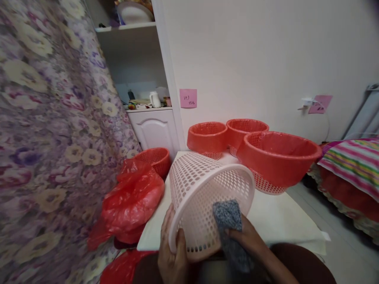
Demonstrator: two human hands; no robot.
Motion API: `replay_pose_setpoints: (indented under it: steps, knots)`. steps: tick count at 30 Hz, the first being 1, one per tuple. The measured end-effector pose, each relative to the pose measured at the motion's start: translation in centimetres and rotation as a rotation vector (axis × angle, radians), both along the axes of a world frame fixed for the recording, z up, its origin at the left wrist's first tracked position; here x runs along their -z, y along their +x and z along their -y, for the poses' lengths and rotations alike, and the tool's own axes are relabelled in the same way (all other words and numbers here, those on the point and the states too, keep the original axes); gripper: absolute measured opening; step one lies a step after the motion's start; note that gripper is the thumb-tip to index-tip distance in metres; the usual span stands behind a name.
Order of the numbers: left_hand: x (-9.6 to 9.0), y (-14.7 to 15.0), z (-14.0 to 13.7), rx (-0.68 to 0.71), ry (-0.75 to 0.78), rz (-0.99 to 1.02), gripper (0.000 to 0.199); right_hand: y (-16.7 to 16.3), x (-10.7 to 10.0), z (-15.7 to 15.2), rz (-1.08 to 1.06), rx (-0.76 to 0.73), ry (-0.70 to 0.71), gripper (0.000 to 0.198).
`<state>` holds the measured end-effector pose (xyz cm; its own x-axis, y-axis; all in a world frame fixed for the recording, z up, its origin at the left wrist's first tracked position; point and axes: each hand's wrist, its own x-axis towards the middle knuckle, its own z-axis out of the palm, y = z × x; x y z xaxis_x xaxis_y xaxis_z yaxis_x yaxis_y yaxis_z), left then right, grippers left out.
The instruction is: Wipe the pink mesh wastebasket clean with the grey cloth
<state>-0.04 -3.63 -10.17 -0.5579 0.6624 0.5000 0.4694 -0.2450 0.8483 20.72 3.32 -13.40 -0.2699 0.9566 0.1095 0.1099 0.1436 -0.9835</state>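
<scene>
Both hands are on a pale pink basket [204, 197] that lies tipped on its side at the near edge of the white bench [284, 221]. Left hand [171, 252] curls around the basket's rim, with the fingers over the edge and the thumb along the outside, so it has a firm hold. Right hand [248, 236] presses a grey cloth [229, 225] flat against the outside wall of the basket; the fingers are closed over the cloth and the wrist comes in low from the right. It looks like the basket is being wiped, and the cloth sits on only one part of the wall, so my guess is that most of the wall is left to do. This basket has no bag in it yet. Three other baskets at the back of the bench already have red bags in them: a big one [278, 157] on the right and two smaller ones [207, 136] [245, 128] behind it, close to the wall. One more red-lined basket [155, 157] sits lower down to the left of the bench, with a heap of red plastic bags [133, 201] just in front of it. A flowered curtain [44, 138] hangs on the left, and a striped blanket [352, 161] lies on a bed to the right.
</scene>
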Motion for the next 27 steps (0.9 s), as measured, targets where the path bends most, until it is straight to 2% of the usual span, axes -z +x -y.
replay_pose_setpoints:
  steps: [2, 4, 7, 11, 13, 16, 19, 22, 25, 27]
  knots:
    - [0.9, 0.7, -0.6, 0.025, -0.018, 0.023, 0.051, 1.1, -0.8, -1.9, 0.359, 0.091, 0.216, 0.061]
    - [1.9, 1.1, -0.8, 0.074, -0.042, 0.055, 0.052, 1.6, -1.3, -3.3, 0.605, 0.167, 0.299, 0.056]
    - [2.6, 1.1, -0.5, 0.113, -0.099, 0.069, 0.053, 1.3, -1.1, -4.1, 0.741, 0.202, 0.303, 0.051]
    - [1.2, 0.8, -0.7, 0.125, -0.149, -0.129, 0.052, -0.2, 0.2, -3.5, 0.803, 0.129, 0.294, 0.046]
    - [0.5, 1.1, -1.1, 0.129, -0.146, -0.185, 0.049, -1.1, 0.8, -2.7, 0.767, 0.071, 0.26, 0.043]
    - [0.7, 1.9, -1.5, 0.096, -0.097, -0.114, 0.047, -2.6, 1.2, -1.4, 0.621, -0.049, 0.188, 0.038]
    - [1.9, 1.9, -1.2, 0.073, -0.084, 0.009, 0.046, -4.3, 1.4, -0.2, 0.372, -0.301, 0.139, 0.044]
    - [2.4, 0.6, -0.6, 0.093, -0.127, 0.028, 0.049, -5.6, 1.2, 0.7, 0.042, -0.505, 0.058, 0.051]
    - [0.6, -1.4, -0.6, 0.047, -0.176, -0.085, 0.049, -6.2, 0.7, 1.3, -0.201, -0.535, -0.015, 0.048]
    - [-1.6, -2.5, -1.2, 0.024, -0.14, -0.232, 0.046, -6.2, 0.3, 1.5, -0.192, -0.543, 0.0, 0.045]
